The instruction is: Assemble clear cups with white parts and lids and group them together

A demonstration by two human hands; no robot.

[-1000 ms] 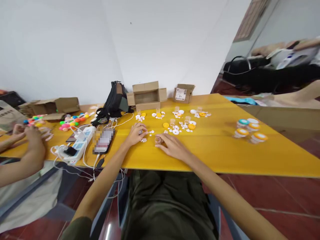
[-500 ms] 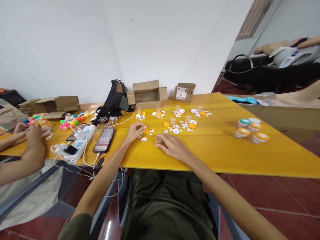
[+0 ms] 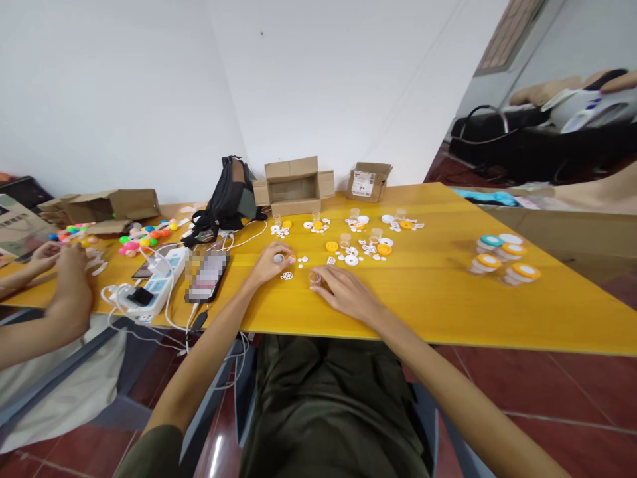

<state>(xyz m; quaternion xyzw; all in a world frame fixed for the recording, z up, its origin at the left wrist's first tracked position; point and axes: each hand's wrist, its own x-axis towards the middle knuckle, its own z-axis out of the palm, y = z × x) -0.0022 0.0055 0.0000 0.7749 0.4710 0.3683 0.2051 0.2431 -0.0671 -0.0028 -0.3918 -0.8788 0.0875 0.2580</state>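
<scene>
My right hand [image 3: 346, 291] rests on the yellow table with thumb and fingers closed round a small clear plastic cup [image 3: 314, 279]. To its left, my left hand [image 3: 267, 264] has its fingers curled over a small round whitish part [image 3: 279, 258]. A bit of orange shows at those fingertips, partly hidden by them. White cut-out piece [image 3: 287, 275] with dark holes lies just below the left fingers. Tiny white discs [image 3: 301, 260] lie between the two hands. Beyond my right hand are an orange ring-shaped lid [image 3: 332, 247], a white disc [image 3: 351, 260] and another clear cup [image 3: 345, 239].
Further groups of cups, lids and white pieces line the back of the table [image 3: 423, 299]. Several lidded cups [image 3: 521, 272] stand at right. Left are a phone [image 3: 206, 279], a power strip [image 3: 162, 282], a backpack [image 3: 231, 192] and a co-worker's hands [image 3: 64, 255]. Open carton [image 3: 293, 192] behind.
The fingers of my left hand have curled in, and the round whitish part now shows under them. My right hand stays on the clear cup.
</scene>
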